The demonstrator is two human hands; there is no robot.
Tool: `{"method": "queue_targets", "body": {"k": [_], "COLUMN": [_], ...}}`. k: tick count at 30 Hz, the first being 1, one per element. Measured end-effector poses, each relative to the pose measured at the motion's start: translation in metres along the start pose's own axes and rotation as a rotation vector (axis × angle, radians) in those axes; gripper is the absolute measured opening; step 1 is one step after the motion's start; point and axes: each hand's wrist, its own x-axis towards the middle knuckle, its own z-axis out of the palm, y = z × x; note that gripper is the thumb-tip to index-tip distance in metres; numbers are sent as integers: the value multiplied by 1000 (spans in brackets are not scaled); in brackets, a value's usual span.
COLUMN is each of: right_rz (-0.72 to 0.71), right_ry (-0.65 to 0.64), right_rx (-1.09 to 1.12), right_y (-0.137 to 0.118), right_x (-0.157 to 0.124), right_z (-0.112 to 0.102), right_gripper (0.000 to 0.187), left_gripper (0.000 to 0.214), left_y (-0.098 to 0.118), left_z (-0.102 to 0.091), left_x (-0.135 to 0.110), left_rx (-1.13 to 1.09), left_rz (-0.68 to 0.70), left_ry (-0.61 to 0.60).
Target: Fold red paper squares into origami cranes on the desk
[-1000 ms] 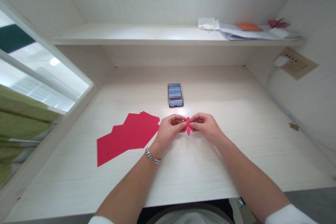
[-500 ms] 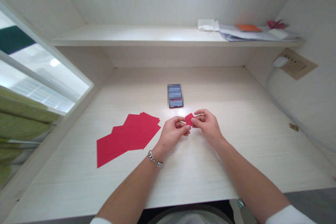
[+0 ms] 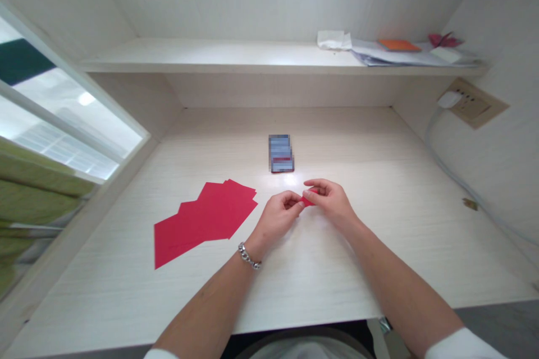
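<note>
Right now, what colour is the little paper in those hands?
It's red. The little paper shows in the head view, though it's partly covered.

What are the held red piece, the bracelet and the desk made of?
Red piece: likely matte paper, coloured like the fanned sheets. Bracelet: probably polished metal, from its shiny silvery links. Desk: perhaps wood-grain laminate, with fine streaks and soft sheen.

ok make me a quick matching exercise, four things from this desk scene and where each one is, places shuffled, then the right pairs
Things
1. small red paper
2. phone
3. chain bracelet
4. white plug

Places
A. around the left wrist
B. in the wall socket
C. between the left hand and the right hand
D. flat on the desk

Pairs: 1-C, 2-D, 3-A, 4-B
</note>
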Motion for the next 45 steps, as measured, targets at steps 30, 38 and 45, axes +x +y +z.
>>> {"method": "queue_targets", "body": {"k": [30,38,45], "right_rz": [28,9,-37], "right_ry": [57,34,55], "right_rx": [142,117,86], "right_y": [-2,-2,-2], "right_x": [-2,-4,-5], "right_z": [3,5,7], "right_gripper": [31,36,32], "left_gripper": [40,27,30], "left_y": [-6,-6,-4], "left_z": [-2,-8,-6], "left_x": [3,5,4], "left_rx": [-274,-173,-287], "left_rz": [105,113,68], "left_ry": [153,227,191]}}
